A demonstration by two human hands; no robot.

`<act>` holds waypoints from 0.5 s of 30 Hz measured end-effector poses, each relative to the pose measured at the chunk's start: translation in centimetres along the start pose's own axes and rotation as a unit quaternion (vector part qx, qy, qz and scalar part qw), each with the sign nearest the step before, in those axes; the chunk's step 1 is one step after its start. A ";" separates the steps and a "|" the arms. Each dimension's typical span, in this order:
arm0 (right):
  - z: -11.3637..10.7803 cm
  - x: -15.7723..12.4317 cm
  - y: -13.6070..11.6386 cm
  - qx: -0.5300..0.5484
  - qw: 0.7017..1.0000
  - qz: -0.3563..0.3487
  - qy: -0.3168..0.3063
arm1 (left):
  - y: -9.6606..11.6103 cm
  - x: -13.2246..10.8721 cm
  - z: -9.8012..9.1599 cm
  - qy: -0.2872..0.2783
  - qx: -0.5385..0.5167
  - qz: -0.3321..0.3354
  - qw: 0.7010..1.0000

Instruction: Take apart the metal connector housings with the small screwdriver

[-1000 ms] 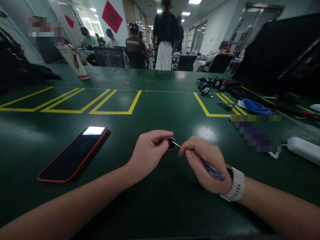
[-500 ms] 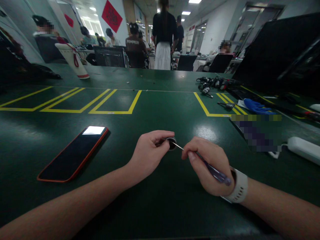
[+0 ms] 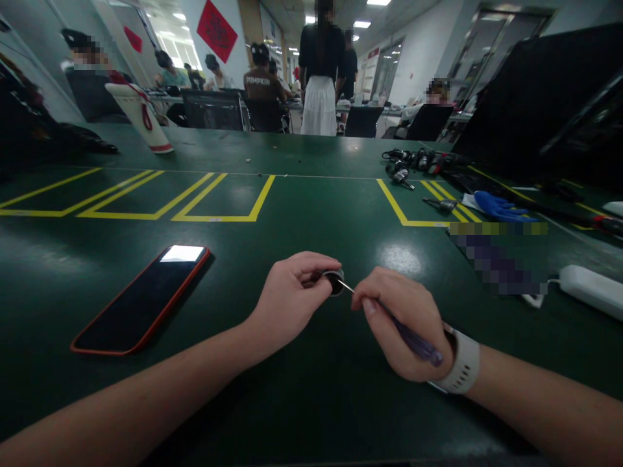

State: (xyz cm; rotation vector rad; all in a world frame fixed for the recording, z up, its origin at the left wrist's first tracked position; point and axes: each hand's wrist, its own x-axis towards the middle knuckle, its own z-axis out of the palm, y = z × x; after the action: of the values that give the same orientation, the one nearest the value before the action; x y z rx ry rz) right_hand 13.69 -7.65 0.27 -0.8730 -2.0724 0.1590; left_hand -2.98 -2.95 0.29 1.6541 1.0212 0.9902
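Between thumb and fingers, my left hand (image 3: 296, 292) grips a small round hollow metal part (image 3: 335, 285) with a dark inside; its far end is hidden by the fingers. A screwdriver (image 3: 413, 340) with a translucent purple handle is wrapped in my right hand (image 3: 402, 318). Its thin metal shaft points left, and the tip reaches into the opening of the round part. Whether the tip touches anything inside cannot be seen. Both hands are just above the green tabletop (image 3: 302, 402).
Left lies a phone (image 3: 141, 301) in a red case. At right are a blurred-out flat device (image 3: 501, 259), a white power strip (image 3: 591, 288), a blue glove (image 3: 501, 206), a lock-like metal piece (image 3: 442, 205) and several more (image 3: 409, 162). A tall white vase (image 3: 141, 120) stands far left.
My right hand and the screwdriver have shifted very slightly left, toward the round part. My left hand keeps its hold almost unmoved.
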 end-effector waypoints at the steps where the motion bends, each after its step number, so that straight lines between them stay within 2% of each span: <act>1: -0.1 0.0 0.0 0.001 1.000 0.000 0.000 | 0.0 0.0 0.0 -0.002 -0.001 -0.001 1.000; 10: 0.0 0.0 0.1 0.005 1.000 0.008 -0.004 | 0.1 0.0 0.0 -0.016 -0.013 -0.021 1.000; 15: -0.7 -0.1 -0.2 0.042 0.999 0.010 0.031 | -0.2 0.0 -0.1 -0.016 -0.040 -0.039 0.998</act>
State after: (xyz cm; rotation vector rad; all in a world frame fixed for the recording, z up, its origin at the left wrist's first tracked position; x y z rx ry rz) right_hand 14.14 -8.01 0.65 -0.8370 -1.9854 0.2258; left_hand -3.08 -2.91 0.10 1.5488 1.0058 0.9380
